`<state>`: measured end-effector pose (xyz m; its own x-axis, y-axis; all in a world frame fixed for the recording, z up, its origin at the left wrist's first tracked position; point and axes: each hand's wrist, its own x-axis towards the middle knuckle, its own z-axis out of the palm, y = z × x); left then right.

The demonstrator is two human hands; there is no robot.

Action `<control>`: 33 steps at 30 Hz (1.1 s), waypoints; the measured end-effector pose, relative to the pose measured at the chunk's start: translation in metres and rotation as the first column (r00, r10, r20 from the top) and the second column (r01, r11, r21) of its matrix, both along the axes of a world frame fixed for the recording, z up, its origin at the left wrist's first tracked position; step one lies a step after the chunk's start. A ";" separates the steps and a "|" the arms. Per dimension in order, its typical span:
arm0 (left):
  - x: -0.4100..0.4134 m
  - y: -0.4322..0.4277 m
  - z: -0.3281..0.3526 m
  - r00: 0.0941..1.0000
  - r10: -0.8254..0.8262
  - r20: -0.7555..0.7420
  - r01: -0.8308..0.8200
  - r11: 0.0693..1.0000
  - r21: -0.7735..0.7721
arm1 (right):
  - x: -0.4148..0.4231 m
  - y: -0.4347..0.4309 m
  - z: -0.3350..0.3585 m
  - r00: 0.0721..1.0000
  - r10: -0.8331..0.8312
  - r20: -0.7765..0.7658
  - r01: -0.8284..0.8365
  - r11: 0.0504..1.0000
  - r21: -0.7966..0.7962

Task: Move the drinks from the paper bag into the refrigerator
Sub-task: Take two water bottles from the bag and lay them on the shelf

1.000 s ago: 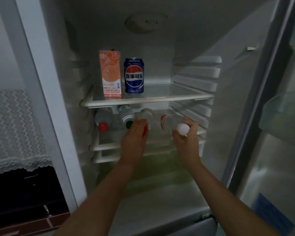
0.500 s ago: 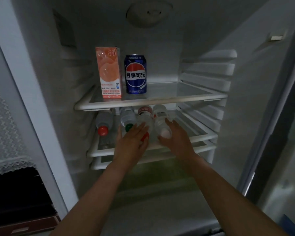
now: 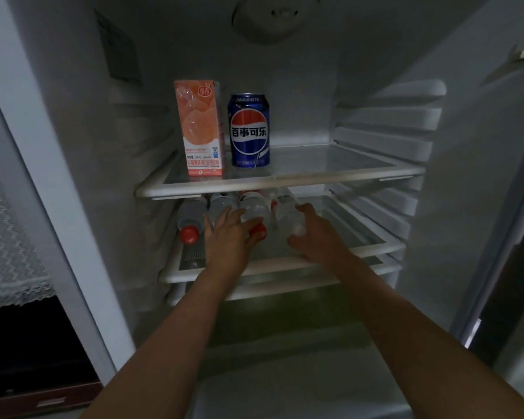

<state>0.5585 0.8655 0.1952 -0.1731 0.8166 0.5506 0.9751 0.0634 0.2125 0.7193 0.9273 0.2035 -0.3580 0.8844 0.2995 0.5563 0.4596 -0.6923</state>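
Inside the refrigerator [image 3: 466, 207], on the lower shelf [image 3: 285, 269], the bottles [image 3: 191, 211] lie side by side, caps near. The rightmost, white-capped bottle [image 3: 286, 211] is best eased left, snug against the red-capped bottle [image 3: 253, 208], so nothing rolls. The left hand [image 3: 227, 237] lies flat, steadying the row; the right hand [image 3: 315, 237] cups the white-capped bottle.
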 end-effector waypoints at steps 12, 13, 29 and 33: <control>0.002 0.004 -0.002 0.996 0.078 0.038 -0.075 0.994 -0.074 | -0.021 0.019 -0.006 0.992 -0.015 0.123 0.000 0.992 0.127; 0.002 0.004 -0.002 0.996 0.079 0.040 -0.076 0.994 -0.083 | -0.021 0.020 -0.007 0.988 -0.032 0.153 0.010 0.990 0.141; -0.002 0.001 -0.007 0.998 0.070 0.005 -0.070 0.998 0.009 | -0.018 0.017 -0.012 0.998 -0.055 0.013 0.049 0.957 0.286; -0.002 0.001 -0.009 0.999 0.044 0.015 -0.044 0.997 0.064 | -0.017 0.016 -0.015 0.996 -0.085 0.001 0.080 0.937 0.340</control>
